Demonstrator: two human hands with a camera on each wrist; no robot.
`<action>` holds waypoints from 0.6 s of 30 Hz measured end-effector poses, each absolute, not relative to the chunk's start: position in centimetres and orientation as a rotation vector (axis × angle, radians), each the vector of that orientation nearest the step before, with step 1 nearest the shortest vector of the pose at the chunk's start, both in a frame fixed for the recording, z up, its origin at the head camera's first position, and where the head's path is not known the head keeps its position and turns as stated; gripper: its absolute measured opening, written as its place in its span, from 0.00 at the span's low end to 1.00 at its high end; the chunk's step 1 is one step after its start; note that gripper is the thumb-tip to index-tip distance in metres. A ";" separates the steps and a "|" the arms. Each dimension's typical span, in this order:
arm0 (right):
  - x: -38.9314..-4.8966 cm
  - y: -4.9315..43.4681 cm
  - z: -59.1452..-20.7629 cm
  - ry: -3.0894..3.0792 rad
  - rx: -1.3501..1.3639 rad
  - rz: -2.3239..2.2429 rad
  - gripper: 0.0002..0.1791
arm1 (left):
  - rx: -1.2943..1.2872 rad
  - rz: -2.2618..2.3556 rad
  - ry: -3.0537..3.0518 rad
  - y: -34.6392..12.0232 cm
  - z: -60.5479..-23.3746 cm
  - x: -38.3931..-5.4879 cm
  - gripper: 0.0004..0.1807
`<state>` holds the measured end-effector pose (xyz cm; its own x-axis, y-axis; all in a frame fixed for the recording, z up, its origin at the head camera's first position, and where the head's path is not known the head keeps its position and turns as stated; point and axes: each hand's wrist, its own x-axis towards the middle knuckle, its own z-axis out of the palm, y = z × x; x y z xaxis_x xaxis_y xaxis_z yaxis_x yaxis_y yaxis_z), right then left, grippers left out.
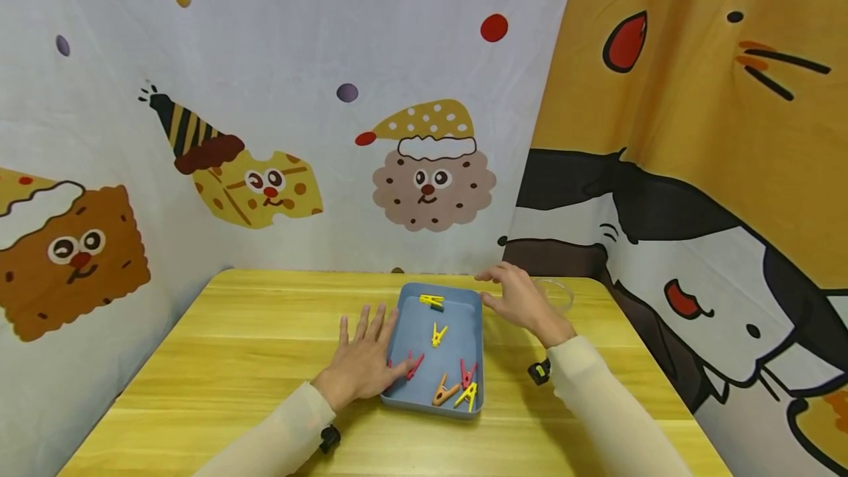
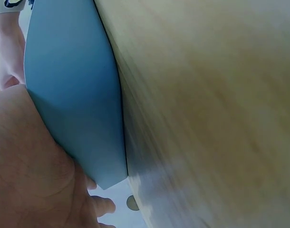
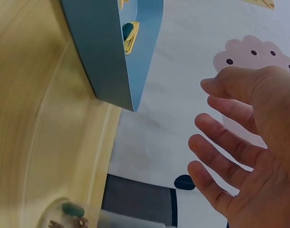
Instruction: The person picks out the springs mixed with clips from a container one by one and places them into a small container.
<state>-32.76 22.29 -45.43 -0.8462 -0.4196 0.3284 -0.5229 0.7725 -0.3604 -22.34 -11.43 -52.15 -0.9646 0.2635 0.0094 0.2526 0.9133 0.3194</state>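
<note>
A blue-grey rectangular tray lies on the table with several small clothespins in it. A yellow clothespin lies over a dark green piece near the far end, and another yellow one is mid-tray. Toward the near end are a red clothespin, an orange-brown one and a yellow one. My left hand lies along the tray's left side, fingers spread, thumb over the rim beside another red clothespin. By the far right corner my right hand hovers with fingers loosely bent, holding nothing.
Behind my right hand stands a clear round container; the right wrist view shows green and brown pieces inside it. The wooden table ends at the back against a printed cloth.
</note>
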 end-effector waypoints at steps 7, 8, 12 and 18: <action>-33.2 21.1 -45.7 -2.758 0.752 0.668 0.18 | 0.405 0.497 3.042 -11.4 -52.1 -22.3 0.60; -33.3 21.0 -45.8 -2.759 0.755 0.669 0.18 | 0.404 0.496 3.042 -11.4 -52.1 -22.3 0.60; -33.4 20.6 -45.8 -2.771 0.766 0.680 0.18 | 0.402 0.504 3.041 -11.4 -52.1 -22.2 0.60; -33.4 19.8 -45.6 -2.779 0.800 0.649 0.19 | 0.407 0.504 3.046 -11.4 -52.2 -22.3 0.60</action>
